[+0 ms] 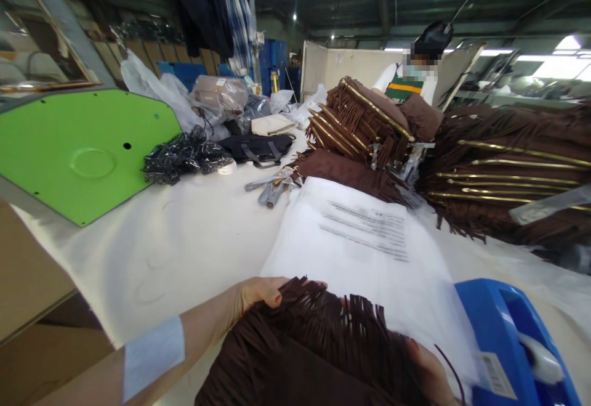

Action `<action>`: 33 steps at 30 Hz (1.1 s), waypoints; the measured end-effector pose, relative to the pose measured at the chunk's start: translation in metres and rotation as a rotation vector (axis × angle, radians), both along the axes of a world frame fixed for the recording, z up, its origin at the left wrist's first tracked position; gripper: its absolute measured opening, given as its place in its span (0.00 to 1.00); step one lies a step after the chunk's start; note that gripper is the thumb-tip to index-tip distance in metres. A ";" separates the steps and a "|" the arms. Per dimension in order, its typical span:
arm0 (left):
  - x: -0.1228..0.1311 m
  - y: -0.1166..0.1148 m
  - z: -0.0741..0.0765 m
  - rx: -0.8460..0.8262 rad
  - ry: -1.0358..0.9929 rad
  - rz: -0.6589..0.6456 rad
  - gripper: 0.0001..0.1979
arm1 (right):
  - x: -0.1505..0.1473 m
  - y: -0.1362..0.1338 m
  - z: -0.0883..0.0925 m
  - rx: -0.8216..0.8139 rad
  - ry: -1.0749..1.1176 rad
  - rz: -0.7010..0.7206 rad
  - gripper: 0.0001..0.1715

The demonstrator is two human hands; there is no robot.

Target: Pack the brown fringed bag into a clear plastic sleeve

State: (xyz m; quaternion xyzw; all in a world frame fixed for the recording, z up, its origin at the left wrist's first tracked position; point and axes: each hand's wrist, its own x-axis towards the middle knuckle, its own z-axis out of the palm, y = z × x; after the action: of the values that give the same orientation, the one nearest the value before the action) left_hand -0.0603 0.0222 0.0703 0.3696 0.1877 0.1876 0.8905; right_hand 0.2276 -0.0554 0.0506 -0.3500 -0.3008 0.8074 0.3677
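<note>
A dark brown fringed bag (295, 357) fills the bottom middle of the head view, close to me. My left hand (265, 292) is closed on its far left edge, thumb on top and the other fingers behind the fringe. On the other side my right hand (427, 366) grips the bag near its right edge, most of its fingers hidden by the fringe. Strands stand up between the two hands. Just beyond lies a stack of white printed plastic bags (341, 239), partly under the brown bag's far edge.
Brown fringed bags with gold trim are piled at the back (360, 122) and right (503, 178). A blue plastic holder (508, 338) stands at lower right. Crumpled black plastic (184, 154) lies beside a green panel (92, 147) at left. A co-worker (410, 82) stands behind the piles.
</note>
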 end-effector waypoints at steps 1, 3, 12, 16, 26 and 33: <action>0.000 0.000 -0.001 -0.021 -0.017 -0.013 0.43 | -0.001 0.000 0.000 -0.010 0.008 -0.006 0.21; 0.001 0.000 -0.002 -0.062 -0.046 -0.026 0.41 | -0.003 0.000 -0.001 -0.045 0.023 -0.024 0.19; 0.006 0.004 0.014 -0.053 0.016 -0.213 0.39 | -0.014 0.006 0.023 -0.011 0.106 0.184 0.22; 0.010 0.005 0.011 -0.007 0.016 -0.258 0.40 | -0.021 0.006 0.027 -0.066 0.146 0.291 0.25; 0.001 0.008 0.005 -0.056 -0.027 -0.098 0.45 | -0.011 0.001 0.016 -0.122 0.122 0.184 0.29; -0.001 0.004 0.038 0.060 0.004 -0.223 0.55 | -0.011 0.002 0.062 0.153 0.039 0.317 0.47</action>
State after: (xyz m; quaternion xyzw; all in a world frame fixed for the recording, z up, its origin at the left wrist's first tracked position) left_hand -0.0617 0.0265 0.1083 0.4149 0.1417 0.0920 0.8940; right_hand 0.2169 -0.0538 0.1125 -0.2536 -0.4054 0.8367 0.2671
